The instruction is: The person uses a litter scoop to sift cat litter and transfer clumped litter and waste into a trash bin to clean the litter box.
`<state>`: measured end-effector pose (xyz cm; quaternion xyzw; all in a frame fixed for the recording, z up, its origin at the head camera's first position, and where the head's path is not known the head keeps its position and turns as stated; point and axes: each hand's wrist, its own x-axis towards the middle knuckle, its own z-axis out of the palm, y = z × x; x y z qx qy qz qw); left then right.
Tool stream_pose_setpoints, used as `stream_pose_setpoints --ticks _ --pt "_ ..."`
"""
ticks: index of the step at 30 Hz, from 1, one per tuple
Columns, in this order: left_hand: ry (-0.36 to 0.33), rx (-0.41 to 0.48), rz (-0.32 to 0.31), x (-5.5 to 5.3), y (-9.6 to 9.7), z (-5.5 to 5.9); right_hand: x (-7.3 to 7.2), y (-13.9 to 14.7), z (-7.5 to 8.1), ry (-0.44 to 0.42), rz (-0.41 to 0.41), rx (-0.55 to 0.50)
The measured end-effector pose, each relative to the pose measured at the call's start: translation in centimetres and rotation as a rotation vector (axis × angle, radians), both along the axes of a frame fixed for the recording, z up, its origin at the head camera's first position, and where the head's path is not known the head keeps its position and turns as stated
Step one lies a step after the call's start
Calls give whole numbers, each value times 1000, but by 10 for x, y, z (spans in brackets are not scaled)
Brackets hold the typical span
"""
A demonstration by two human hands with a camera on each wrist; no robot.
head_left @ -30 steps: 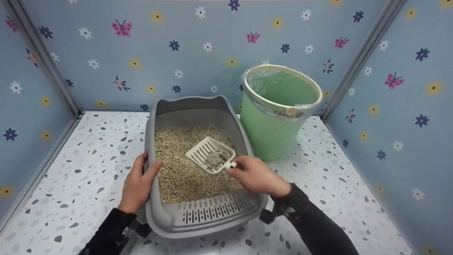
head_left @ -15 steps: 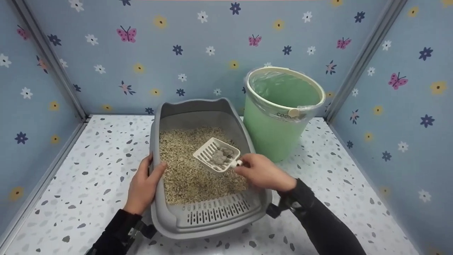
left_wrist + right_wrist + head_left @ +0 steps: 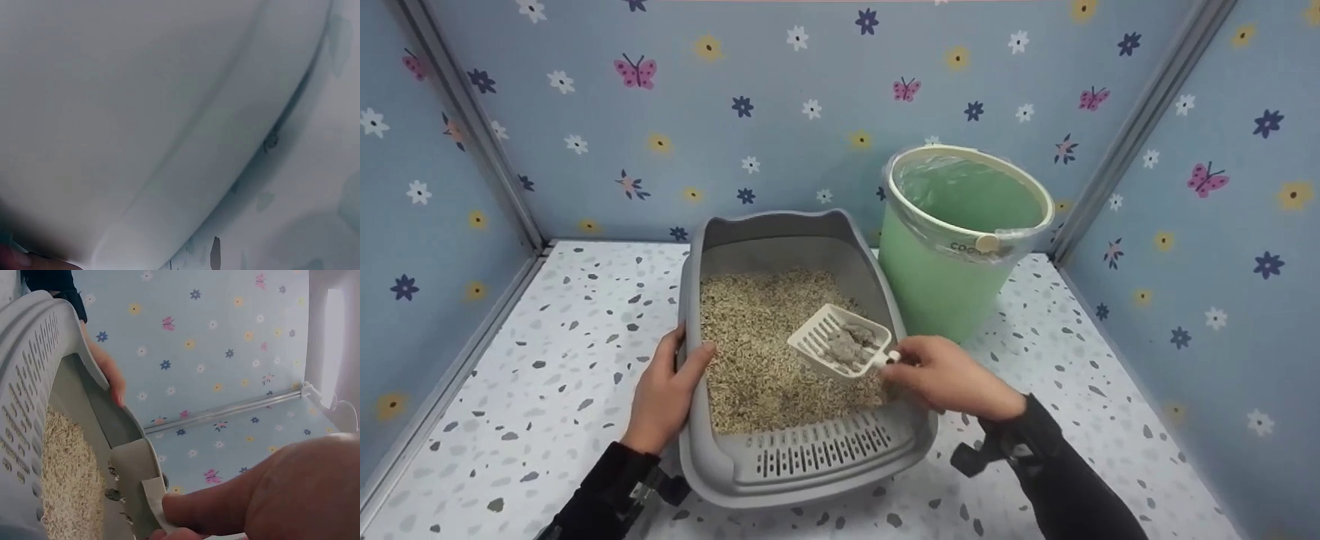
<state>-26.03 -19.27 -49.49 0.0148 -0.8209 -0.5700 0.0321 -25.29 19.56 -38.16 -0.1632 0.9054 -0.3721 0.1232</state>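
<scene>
Presently, right hand [image 3: 949, 379] pinches scoop [image 3: 819, 334], long axis pointing leftward across litter box [image 3: 810, 492]; left hand [image 3: 663, 394] grips its rim [image 3: 698, 409]. Only right wrist view shows lamp [image 3: 334, 343].

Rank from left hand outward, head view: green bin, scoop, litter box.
1. Litter box: held at its left side by the left hand.
2. Scoop: over the litter, in the right hand.
3. Green bin: farthest, to the right and back.

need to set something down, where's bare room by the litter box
Speckled surface shows bare between left hand and left wall, and between green bin and right wall. Crowded: between litter box and bin, and above the litter, where the right hand holds the scoop.
</scene>
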Motion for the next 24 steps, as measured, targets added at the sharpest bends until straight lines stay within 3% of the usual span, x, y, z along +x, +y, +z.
stream_pose_setpoints --ticks 7,24 --pt "37 -20 -4 -5 2 1 -12 -11 -3 36 -25 32" --pt "11 -17 -3 -1 1 -2 -6 9 40 -57 -31 -39"
